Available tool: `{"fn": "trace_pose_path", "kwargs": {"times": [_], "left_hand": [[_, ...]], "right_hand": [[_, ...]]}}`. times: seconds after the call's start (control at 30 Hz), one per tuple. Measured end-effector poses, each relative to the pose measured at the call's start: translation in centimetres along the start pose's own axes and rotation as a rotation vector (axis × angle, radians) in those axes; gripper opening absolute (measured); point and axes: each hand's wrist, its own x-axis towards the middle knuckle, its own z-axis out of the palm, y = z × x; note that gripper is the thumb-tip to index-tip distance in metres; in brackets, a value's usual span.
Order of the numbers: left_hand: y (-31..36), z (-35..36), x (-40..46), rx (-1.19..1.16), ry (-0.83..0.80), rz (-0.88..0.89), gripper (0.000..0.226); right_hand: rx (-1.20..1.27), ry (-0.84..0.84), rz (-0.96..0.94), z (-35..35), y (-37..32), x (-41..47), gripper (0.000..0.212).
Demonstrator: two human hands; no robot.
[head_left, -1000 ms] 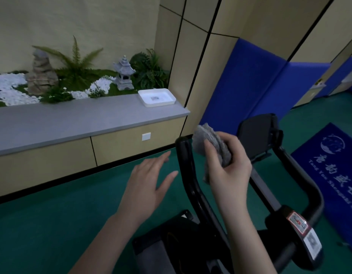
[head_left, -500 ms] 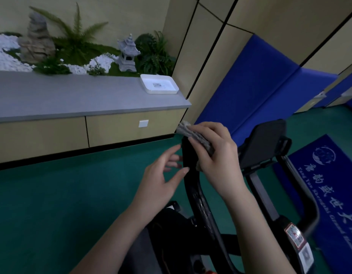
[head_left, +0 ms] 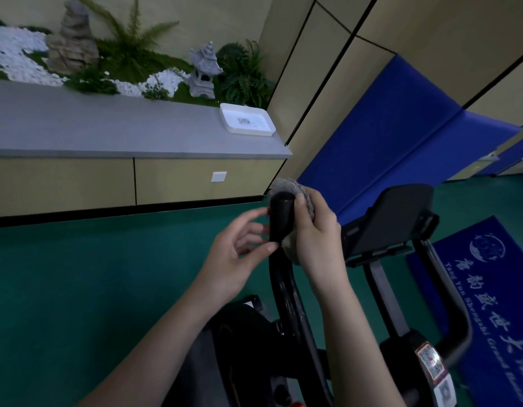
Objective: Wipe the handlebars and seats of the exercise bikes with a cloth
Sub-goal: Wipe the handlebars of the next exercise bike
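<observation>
Since the earlier frame both hands have closed in on the tip of the left handlebar (head_left: pixel 280 218): my right hand (head_left: pixel 314 230) has carried the grey cloth (head_left: pixel 289 185) up over the bar's end, and my left hand (head_left: pixel 239 257) has come across to meet it from the other side.

By my reading, I am at the start of wiping this handlebar, with the seat not yet touched and only a dark shape low in view that may be it. The cloth sits bunched behind and over the top of the bar's end, gripped in my right hand with the thumb lying along the front of the black grip. My left hand is loosely curled, its fingertips touching the grip's near side lower down; I cannot tell whether it truly pinches the bar or only steadies it, so I take it as released.

Next I judge the cloth must be wrapped round the grip and drawn down along the curved bar toward the stem, with enough squeeze to keep contact through the bend. The right handlebar (head_left: pixel 457 306) and the console (head_left: pixel 395 221) stand beyond, well apart from my hands.

Both forearms reach up from the bottom edge and converge at the bar tip, wrists slightly bent inward.
</observation>
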Motion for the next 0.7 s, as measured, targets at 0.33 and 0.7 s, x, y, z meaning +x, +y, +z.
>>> {"fn": "trace_pose_path", "kwargs": {"times": [0.33,0.7], "left_hand": [[-0.4,0.5,-0.3,-0.061,0.063,-0.014,0.047],[-0.5,0.8,-0.5,-0.125,0.096,-0.015,0.045]], "right_hand": [[-0.090,0.263,-0.175,0.7,0.7,-3.8,0.032],[-0.124,0.400,-0.293,0.4,1.4,-4.9,0.018]]}}
